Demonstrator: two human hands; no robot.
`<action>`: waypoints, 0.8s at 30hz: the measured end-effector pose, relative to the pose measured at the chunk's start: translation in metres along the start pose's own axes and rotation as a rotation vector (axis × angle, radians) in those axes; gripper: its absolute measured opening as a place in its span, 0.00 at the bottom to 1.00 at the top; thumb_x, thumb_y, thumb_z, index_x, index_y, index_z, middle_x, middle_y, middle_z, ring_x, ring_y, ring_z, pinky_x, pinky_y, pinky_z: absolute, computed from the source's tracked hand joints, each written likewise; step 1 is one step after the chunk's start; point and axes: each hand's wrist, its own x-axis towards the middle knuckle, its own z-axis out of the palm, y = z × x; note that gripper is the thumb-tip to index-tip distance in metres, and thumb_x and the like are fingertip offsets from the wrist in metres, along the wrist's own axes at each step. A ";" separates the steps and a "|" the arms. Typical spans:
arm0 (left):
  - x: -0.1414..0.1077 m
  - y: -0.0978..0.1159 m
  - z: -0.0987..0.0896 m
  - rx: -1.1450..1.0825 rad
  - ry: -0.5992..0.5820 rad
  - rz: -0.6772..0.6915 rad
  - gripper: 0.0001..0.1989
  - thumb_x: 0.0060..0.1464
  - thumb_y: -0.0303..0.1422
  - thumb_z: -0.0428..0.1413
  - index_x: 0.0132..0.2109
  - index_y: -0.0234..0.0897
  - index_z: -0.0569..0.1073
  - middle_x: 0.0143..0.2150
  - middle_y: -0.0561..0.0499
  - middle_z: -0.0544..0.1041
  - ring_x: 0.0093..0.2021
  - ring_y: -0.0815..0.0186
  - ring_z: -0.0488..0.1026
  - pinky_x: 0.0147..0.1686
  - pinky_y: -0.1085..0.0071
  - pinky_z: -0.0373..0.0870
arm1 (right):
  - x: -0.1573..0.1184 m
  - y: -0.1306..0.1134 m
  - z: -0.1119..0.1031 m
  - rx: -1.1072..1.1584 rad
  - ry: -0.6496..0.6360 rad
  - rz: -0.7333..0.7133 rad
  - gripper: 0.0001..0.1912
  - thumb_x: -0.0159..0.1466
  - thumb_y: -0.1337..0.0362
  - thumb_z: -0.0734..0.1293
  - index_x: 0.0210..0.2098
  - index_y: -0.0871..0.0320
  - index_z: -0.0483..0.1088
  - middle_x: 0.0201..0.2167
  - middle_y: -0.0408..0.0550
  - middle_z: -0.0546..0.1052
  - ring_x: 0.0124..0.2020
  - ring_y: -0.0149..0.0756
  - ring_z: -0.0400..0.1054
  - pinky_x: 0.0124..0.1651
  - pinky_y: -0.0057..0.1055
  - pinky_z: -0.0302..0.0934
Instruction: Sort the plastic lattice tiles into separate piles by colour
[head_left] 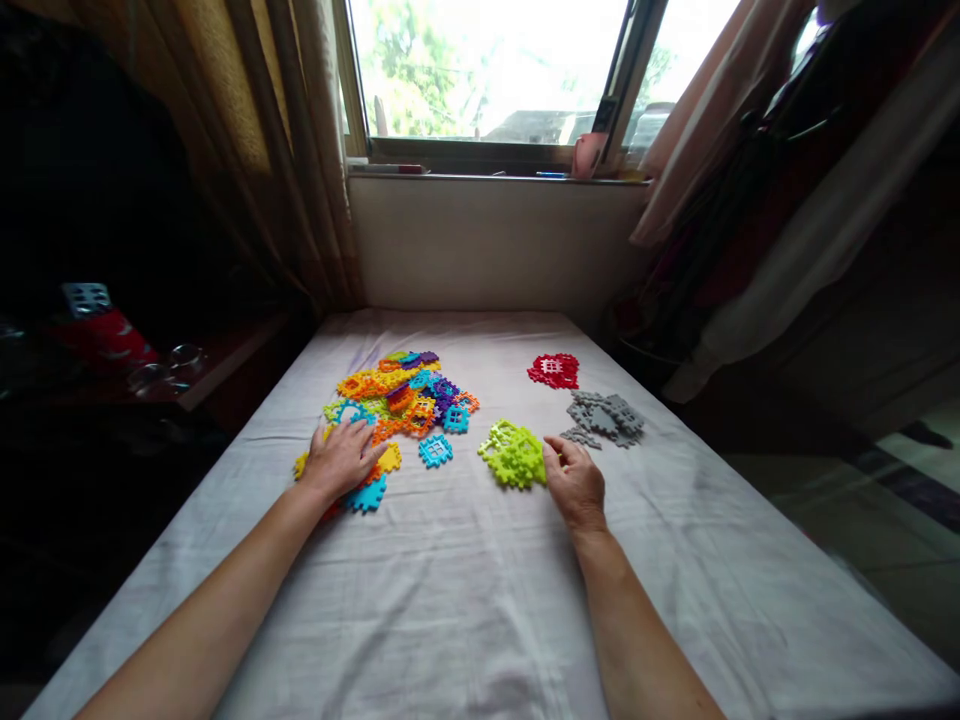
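My left hand (341,462) rests on the near left side of a mixed pile of interlocking plastic building pieces (401,395) in orange, yellow, blue, purple and green, its fingers spread. Just right of that pile lies a single blue window piece (436,451). My right hand (577,488) has its fingers curled in at the right edge of a lime-green stack of building pieces (514,455), thumb and forefinger against a green piece. Beyond it are a group of grey pieces (607,417) and a group of red pieces (555,370).
A pale sheet covers the bed-like surface (420,610), which ends at a wall below a window. On the sill stands a pink cup (587,155). Glasses (169,370) sit on a dark side table at left. Clothes (780,200) hang at right.
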 end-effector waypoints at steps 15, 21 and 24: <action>0.050 -0.062 -0.036 -0.010 -0.050 -0.392 0.22 0.51 0.47 0.56 0.49 0.42 0.78 0.52 0.42 0.80 0.50 0.49 0.77 0.43 0.62 0.72 | -0.008 0.004 0.013 0.080 0.074 -0.257 0.17 0.63 0.55 0.61 0.34 0.56 0.78 0.34 0.51 0.81 0.35 0.39 0.75 0.43 0.33 0.69; 0.064 -0.055 -0.030 -0.036 -0.074 -0.469 0.19 0.44 0.41 0.61 0.44 0.41 0.78 0.49 0.41 0.81 0.50 0.47 0.77 0.42 0.61 0.72 | -0.007 0.003 0.010 0.086 0.073 -0.256 0.16 0.63 0.55 0.61 0.34 0.56 0.78 0.33 0.50 0.81 0.35 0.39 0.75 0.41 0.33 0.69; 0.057 -0.060 -0.039 -0.070 -0.042 -0.477 0.18 0.44 0.37 0.60 0.45 0.39 0.77 0.48 0.39 0.81 0.50 0.46 0.77 0.43 0.60 0.72 | -0.006 0.002 0.007 0.101 0.081 -0.231 0.17 0.62 0.55 0.61 0.34 0.56 0.78 0.32 0.51 0.81 0.34 0.39 0.74 0.40 0.33 0.69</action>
